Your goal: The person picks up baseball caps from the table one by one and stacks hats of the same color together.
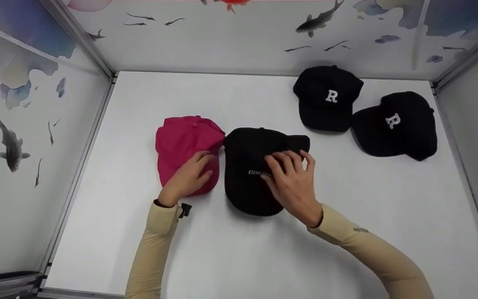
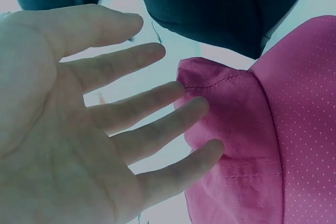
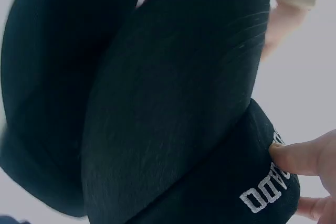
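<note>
A black cap with pale lettering lies mid-table, its brim toward me. My right hand grips its front, and the right wrist view shows the thumb on the lettering with other fingers behind the fabric. Beside this cap in that view is another dark cap-like shape; whether the two are joined is hard to tell. Left of the black cap is a pink cap. Over its brim hovers or rests my left hand, fingers extended, gripping nothing; contact with the cap is unclear.
Two black caps with a white R, one at the back and one farther right, lie on the white table. Printed panels enclose the back and sides.
</note>
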### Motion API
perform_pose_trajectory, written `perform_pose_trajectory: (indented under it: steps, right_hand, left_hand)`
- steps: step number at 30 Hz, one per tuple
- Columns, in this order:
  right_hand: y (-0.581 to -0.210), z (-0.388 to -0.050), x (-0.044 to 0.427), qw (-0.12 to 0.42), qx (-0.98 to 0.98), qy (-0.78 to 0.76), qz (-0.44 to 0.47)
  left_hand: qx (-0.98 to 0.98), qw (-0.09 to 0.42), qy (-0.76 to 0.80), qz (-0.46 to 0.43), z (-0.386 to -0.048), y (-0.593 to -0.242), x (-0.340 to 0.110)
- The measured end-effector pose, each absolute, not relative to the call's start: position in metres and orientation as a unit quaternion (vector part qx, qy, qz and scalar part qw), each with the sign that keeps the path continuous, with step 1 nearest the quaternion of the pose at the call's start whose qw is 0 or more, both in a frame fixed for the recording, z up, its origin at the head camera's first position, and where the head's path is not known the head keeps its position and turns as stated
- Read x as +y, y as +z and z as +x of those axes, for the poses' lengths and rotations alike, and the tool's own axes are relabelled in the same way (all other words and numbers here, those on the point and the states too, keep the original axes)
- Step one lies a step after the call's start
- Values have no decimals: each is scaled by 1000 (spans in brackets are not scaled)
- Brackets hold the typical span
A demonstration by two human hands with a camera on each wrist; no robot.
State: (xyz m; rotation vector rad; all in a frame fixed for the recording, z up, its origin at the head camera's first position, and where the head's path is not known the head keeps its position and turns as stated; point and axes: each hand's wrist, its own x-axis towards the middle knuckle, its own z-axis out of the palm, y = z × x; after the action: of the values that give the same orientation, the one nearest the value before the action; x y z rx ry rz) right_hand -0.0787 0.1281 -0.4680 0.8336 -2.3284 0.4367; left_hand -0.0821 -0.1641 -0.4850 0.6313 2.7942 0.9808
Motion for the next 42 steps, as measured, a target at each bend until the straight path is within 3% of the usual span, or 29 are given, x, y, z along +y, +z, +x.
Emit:
perform_pose_trajectory:
  steps: [12, 22, 42]
  right_hand:
    - [-512, -86, 121, 238, -912, 87, 323]
    - [-521, -107, 124, 125, -932, 172, 294]
    - [-531, -160, 111, 125, -912, 241, 307]
  left_hand:
    - [916, 58, 333, 218, -81, -487, -160]
    - [908, 70, 344, 228, -81, -490, -156]
    - [910, 79, 344, 218, -71, -497, -159]
